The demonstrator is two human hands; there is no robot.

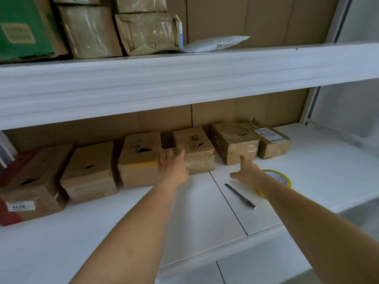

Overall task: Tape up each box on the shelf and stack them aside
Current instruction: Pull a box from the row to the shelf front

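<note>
Several brown cardboard boxes stand in a row at the back of the white lower shelf point(123, 222). My left hand point(173, 167) reaches forward with straight fingers, touching the left side of the middle box marked with dark letters point(194, 148). My right hand point(247, 171) stretches out open just in front of the taped box point(233, 142) to its right, holding nothing. A roll of tape with a yellow core point(281, 177) lies on the shelf, partly hidden behind my right wrist. A dark pen-like tool point(240, 195) lies between my forearms.
A labelled box point(272, 142) stands at the right end of the row; a box with a white sticker point(30, 193) at the left end. The upper shelf point(184, 83) overhangs, carrying wrapped parcels, a green box point(22, 27) and a white mailer point(217, 44).
</note>
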